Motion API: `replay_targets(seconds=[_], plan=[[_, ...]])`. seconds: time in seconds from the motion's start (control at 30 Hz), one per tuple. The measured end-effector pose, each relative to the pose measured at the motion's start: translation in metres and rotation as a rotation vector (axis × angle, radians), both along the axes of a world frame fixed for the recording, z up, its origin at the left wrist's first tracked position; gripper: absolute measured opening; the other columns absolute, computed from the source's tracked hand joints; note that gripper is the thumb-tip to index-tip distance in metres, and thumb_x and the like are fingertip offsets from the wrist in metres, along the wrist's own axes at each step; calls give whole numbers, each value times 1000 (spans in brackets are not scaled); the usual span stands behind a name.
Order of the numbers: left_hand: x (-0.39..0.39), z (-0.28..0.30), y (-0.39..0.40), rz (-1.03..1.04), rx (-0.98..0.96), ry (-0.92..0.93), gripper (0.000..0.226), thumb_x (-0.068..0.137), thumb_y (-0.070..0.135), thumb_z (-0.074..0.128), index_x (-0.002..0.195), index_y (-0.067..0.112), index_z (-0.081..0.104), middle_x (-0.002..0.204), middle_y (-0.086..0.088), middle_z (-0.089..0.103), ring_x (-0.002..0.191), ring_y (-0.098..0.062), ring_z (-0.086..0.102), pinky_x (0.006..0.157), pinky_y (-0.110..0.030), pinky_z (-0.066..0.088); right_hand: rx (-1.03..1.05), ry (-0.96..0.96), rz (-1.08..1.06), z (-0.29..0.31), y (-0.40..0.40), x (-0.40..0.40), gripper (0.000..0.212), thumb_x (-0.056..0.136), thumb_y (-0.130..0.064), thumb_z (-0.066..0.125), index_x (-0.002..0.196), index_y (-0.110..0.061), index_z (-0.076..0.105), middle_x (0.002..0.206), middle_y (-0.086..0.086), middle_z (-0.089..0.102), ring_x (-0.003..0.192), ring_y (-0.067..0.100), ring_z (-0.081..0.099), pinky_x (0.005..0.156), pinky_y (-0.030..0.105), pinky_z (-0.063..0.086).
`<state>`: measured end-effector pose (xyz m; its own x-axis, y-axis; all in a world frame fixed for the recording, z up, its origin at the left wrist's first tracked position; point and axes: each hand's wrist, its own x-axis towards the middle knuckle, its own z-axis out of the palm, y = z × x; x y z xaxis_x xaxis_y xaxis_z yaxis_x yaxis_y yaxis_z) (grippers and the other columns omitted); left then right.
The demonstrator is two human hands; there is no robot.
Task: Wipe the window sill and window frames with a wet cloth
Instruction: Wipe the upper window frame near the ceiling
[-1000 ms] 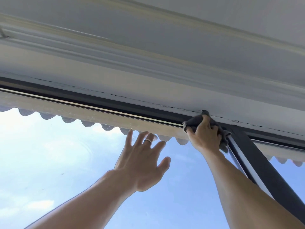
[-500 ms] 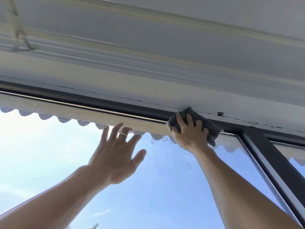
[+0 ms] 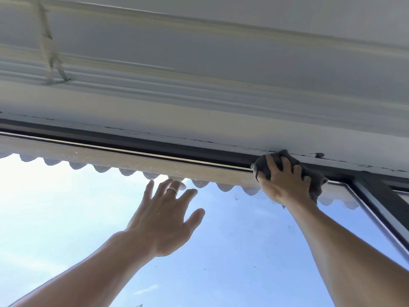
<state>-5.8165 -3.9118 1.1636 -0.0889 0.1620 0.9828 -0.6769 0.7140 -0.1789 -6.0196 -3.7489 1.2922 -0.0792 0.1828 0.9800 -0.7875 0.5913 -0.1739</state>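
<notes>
Dark grey crumpled cloth sits right up at the top of the window, pressed against the dark metal top rail of the window frame, just left of the dark upright bar. Right hand grips it, fingers curled over the bunched fabric. Left hand is spread wide, fingers straight, a ring on one, flat at the clear glass pane below the scalloped beige awning edge.
</notes>
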Motion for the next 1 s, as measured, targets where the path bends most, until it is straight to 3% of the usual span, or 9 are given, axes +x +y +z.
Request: replay_targets(seconds=[0.07, 0.23, 0.4, 0.6, 0.77, 0.93, 1.0], plan=[[7, 2, -6, -24, 21, 7, 93, 66, 67, -14, 147, 40, 22, 155, 10, 21, 145, -8, 1, 121, -43, -5, -48, -50, 50, -1, -12, 17, 62, 95, -56, 29, 153, -40, 13, 163, 3, 9, 139, 37, 17, 109, 55, 20], [14, 1, -19, -35, 70, 2, 95, 64, 68, -14, 149, 40, 17, 157, 11, 14, 147, -12, -2, 120, -46, -6, 243, 249, 43, 0, -58, 71, 61, 97, -57, 31, 153, -47, 9, 164, -7, 5, 143, 31, 13, 110, 52, 18], [30, -4, -30, 155, 65, 85, 92, 69, 66, -15, 151, 35, 10, 160, 3, 17, 148, -21, 3, 116, -54, -12, -83, -32, 66, 0, -59, 65, 60, 99, -46, 27, 155, -29, 14, 163, 6, 10, 140, 36, 19, 111, 52, 20], [35, -3, -36, 94, 158, 42, 71, 92, 70, 13, 154, 36, 8, 163, 2, 8, 149, -24, -4, 116, -56, -8, 176, 170, 29, 1, -90, 102, 61, 98, -52, 24, 154, -39, 5, 164, 0, 2, 142, 35, 12, 111, 54, 15], [50, -5, -42, 103, 114, -6, 65, 95, 64, 8, 154, 36, 5, 163, 4, 9, 150, -19, -2, 118, -54, -8, -59, 1, 21, 0, -80, 88, 63, 96, -56, 23, 153, -33, 13, 161, 8, 12, 136, 37, 22, 108, 53, 22], [72, -11, -56, 122, 145, 38, 66, 95, 64, 7, 154, 35, 7, 163, 3, 8, 149, -20, -5, 118, -51, -8, 236, 193, -38, 1, -99, 120, 70, 91, -71, 25, 152, -45, 4, 163, 0, 2, 140, 35, 15, 109, 53, 18], [77, -14, -58, 111, 173, 45, 65, 96, 64, 8, 154, 36, 6, 163, 3, 7, 149, -22, -5, 118, -52, -8, 220, 181, -3, 2, -92, 111, 69, 91, -70, 27, 153, -46, 6, 164, -4, 3, 142, 33, 14, 110, 52, 18]])
